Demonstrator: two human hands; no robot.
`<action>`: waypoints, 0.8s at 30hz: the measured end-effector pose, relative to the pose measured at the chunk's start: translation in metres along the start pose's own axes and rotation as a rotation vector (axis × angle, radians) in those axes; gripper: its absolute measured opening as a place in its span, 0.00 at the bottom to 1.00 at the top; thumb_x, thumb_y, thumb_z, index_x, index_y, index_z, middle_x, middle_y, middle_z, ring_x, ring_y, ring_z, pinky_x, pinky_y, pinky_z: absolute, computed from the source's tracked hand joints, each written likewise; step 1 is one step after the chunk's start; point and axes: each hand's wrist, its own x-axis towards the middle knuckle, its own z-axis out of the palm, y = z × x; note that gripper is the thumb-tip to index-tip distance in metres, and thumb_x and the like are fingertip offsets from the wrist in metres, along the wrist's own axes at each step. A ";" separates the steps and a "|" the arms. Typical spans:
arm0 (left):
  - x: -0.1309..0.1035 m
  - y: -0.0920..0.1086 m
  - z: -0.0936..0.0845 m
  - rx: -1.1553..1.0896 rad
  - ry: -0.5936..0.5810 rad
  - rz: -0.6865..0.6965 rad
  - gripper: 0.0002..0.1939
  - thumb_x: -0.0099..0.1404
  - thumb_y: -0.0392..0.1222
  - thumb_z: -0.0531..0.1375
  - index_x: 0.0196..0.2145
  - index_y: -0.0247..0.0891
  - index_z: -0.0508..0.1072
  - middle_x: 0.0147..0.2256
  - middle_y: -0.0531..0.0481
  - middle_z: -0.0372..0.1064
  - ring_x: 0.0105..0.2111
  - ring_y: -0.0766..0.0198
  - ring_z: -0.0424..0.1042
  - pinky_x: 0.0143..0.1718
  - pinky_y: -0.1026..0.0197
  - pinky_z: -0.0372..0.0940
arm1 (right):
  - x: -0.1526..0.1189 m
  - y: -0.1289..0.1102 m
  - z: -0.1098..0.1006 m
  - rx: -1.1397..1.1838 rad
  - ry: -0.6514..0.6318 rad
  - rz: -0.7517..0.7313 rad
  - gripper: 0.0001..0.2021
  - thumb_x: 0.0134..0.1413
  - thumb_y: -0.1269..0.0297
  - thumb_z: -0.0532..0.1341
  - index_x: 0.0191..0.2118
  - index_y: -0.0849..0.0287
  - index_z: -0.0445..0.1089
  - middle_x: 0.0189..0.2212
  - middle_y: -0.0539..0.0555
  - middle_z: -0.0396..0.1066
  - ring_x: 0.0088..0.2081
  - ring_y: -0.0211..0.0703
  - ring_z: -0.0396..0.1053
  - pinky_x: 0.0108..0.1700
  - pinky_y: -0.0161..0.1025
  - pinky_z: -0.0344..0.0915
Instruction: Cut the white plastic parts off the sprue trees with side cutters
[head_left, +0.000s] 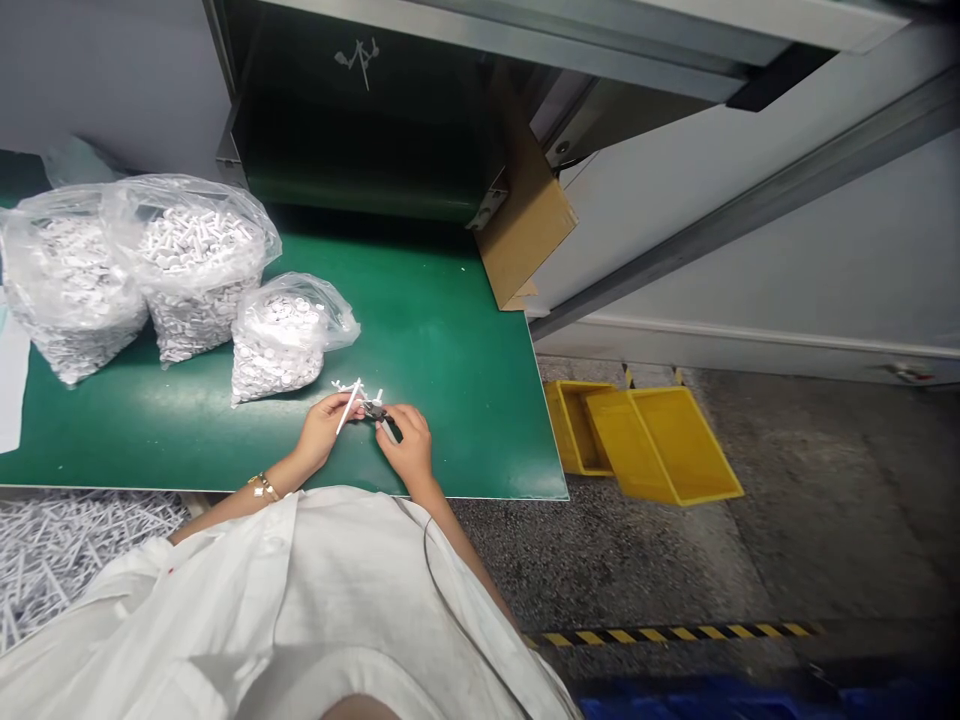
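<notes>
Near the front edge of the green table [480, 400], my left hand [322, 428] pinches a branched white plastic piece [349, 405]. Beside it on the right, my right hand [409, 442] is wrapped round small cutting pliers [388, 424]. The tips of the pliers touch or nearly touch the white piece; the exact contact is too small to tell. Left of and beyond my hands stands an open clear bag of small white round parts [274, 350].
Two larger bags of white parts [196, 285] [75, 285] stand further left. A dark conveyor [367, 130] rises behind, holding another white piece [358, 60], beside cardboard [525, 215]. Yellow bins [682, 450] are on the floor at right; white sprues [82, 550] lie below left.
</notes>
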 end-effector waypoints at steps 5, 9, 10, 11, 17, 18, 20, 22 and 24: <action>-0.001 0.001 -0.002 -0.003 -0.005 -0.005 0.15 0.52 0.49 0.67 0.32 0.36 0.76 0.27 0.51 0.72 0.30 0.64 0.72 0.39 0.61 0.67 | 0.000 0.002 0.001 -0.003 -0.004 -0.007 0.11 0.53 0.67 0.57 0.41 0.55 0.73 0.35 0.52 0.71 0.38 0.42 0.67 0.43 0.40 0.64; 0.001 -0.003 -0.004 0.000 -0.013 -0.013 0.15 0.51 0.50 0.67 0.32 0.35 0.76 0.27 0.50 0.73 0.30 0.63 0.72 0.40 0.60 0.67 | -0.001 0.002 0.001 -0.006 -0.013 0.001 0.11 0.52 0.67 0.57 0.40 0.54 0.73 0.34 0.52 0.72 0.37 0.41 0.68 0.42 0.39 0.64; 0.002 -0.005 -0.004 -0.003 -0.011 -0.020 0.16 0.51 0.50 0.67 0.32 0.35 0.76 0.27 0.50 0.73 0.30 0.63 0.72 0.40 0.60 0.67 | -0.001 0.001 0.000 -0.010 -0.011 0.005 0.11 0.52 0.68 0.57 0.40 0.54 0.73 0.34 0.52 0.72 0.37 0.41 0.68 0.42 0.39 0.65; 0.003 -0.006 -0.004 -0.010 -0.008 -0.031 0.16 0.51 0.50 0.67 0.32 0.35 0.76 0.28 0.50 0.73 0.30 0.63 0.72 0.40 0.60 0.67 | -0.001 0.001 0.000 -0.014 -0.008 0.011 0.11 0.51 0.68 0.57 0.39 0.54 0.73 0.34 0.52 0.72 0.36 0.41 0.68 0.41 0.38 0.65; 0.006 -0.011 -0.005 -0.066 -0.014 -0.060 0.17 0.50 0.49 0.68 0.34 0.34 0.75 0.29 0.51 0.74 0.30 0.65 0.72 0.41 0.59 0.67 | -0.002 -0.002 0.000 -0.008 0.012 0.034 0.10 0.50 0.68 0.57 0.38 0.54 0.73 0.32 0.51 0.72 0.35 0.40 0.68 0.40 0.36 0.65; 0.005 -0.011 -0.005 -0.071 -0.019 -0.063 0.17 0.50 0.49 0.68 0.34 0.34 0.75 0.29 0.51 0.74 0.30 0.65 0.72 0.41 0.59 0.67 | -0.002 -0.002 0.000 0.004 0.014 0.038 0.10 0.49 0.68 0.57 0.37 0.55 0.73 0.32 0.51 0.72 0.34 0.40 0.68 0.40 0.36 0.64; 0.005 -0.010 -0.005 -0.074 -0.029 -0.067 0.18 0.50 0.49 0.68 0.35 0.34 0.74 0.29 0.51 0.74 0.30 0.65 0.72 0.42 0.59 0.67 | -0.002 -0.002 0.000 0.037 0.020 0.055 0.09 0.49 0.68 0.57 0.36 0.55 0.73 0.31 0.50 0.71 0.33 0.39 0.68 0.39 0.35 0.64; 0.003 -0.009 -0.005 -0.077 -0.035 -0.072 0.18 0.50 0.49 0.68 0.35 0.34 0.74 0.29 0.50 0.74 0.30 0.65 0.72 0.41 0.59 0.67 | -0.002 -0.002 0.000 0.063 0.028 0.074 0.09 0.49 0.68 0.57 0.36 0.55 0.72 0.29 0.50 0.70 0.32 0.38 0.67 0.38 0.35 0.64; 0.001 -0.007 -0.005 -0.078 -0.037 -0.083 0.18 0.50 0.49 0.68 0.35 0.35 0.74 0.28 0.50 0.74 0.30 0.65 0.72 0.41 0.59 0.67 | -0.001 -0.002 -0.001 0.075 0.032 0.085 0.08 0.50 0.68 0.57 0.36 0.56 0.72 0.29 0.49 0.69 0.31 0.38 0.67 0.38 0.35 0.64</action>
